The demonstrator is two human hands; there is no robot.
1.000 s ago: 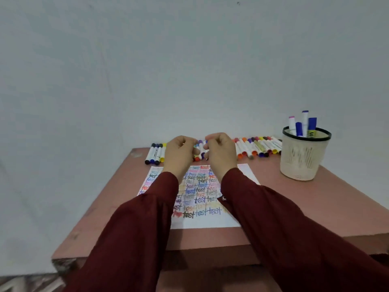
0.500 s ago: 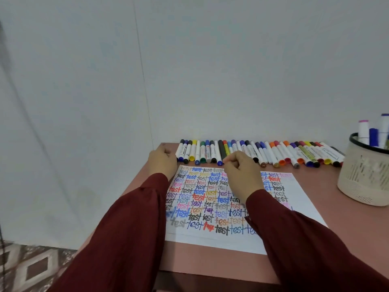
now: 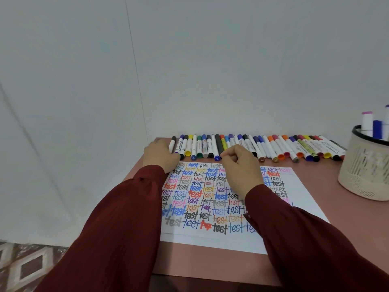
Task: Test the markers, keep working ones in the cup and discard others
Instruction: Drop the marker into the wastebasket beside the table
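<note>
Nearest me are two dark red sleeves (image 3: 126,218) reaching out over the table (image 3: 210,264), and under them lies the test sheet (image 3: 305,197), already crowded with the word "test" in many colours. Beyond the sheet, the left hand (image 3: 161,154) rests at the left end of the marker row (image 3: 273,146), its fingers against the near ends of the first pens; whether it grips one I cannot tell. The right hand (image 3: 240,167) hovers at the row's middle with fingers curled and thumb tucked in, close to the caps, but from here I cannot say if it pinches a marker or nothing. The row lies side by side along the wall's foot, and the cup (image 3: 364,175) stands well apart at the right edge with a few markers (image 3: 367,123) upright in it. To my eye a pen is being chosen, so it would pay to lift one cleanly without rolling its neighbours, steady the row with the other hand, and write on a bare patch of paper, since little blank space is left.
</note>
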